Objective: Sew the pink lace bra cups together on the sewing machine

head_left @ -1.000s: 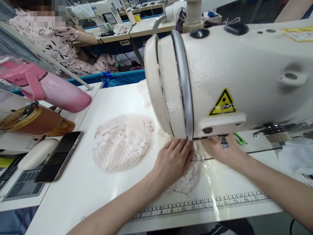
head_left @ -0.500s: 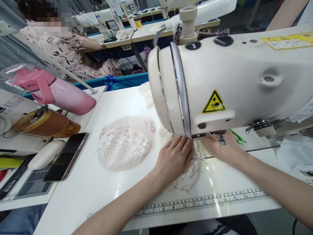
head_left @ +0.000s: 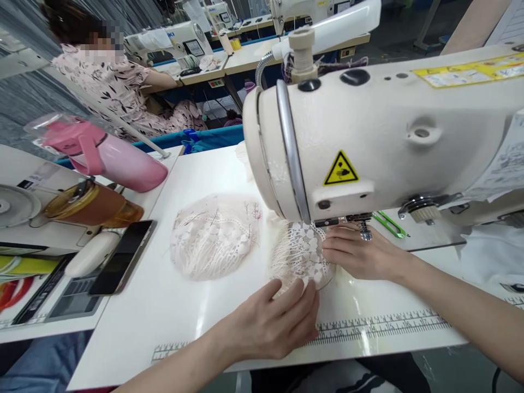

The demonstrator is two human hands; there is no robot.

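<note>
A cream lace piece (head_left: 301,254) with scalloped trim and loose threads lies under the head of a white sewing machine (head_left: 368,131). At its near edge, my left hand (head_left: 282,319) has curled fingers and thumb closed on the lace. My right hand (head_left: 364,254) lies fairly flat, fingers stretched out, with the tips on the lace's right edge beside the presser foot (head_left: 365,232). Its thumb is hidden. A second lace piece (head_left: 215,237), rounded and similar, lies flat on the white table (head_left: 213,316) to the left.
Green thread snips (head_left: 388,224) lie behind my right hand. A printed ruler (head_left: 356,330) runs along the front edge. On the left are a phone (head_left: 123,256), an amber cup (head_left: 88,202) and a pink bottle (head_left: 110,158). Another person (head_left: 98,82) sits further back.
My left hand has moved from on top of the lace down to its near edge, uncovering the lace pattern. My right hand has shifted slightly back from under the machine head. The view has shifted slightly.
</note>
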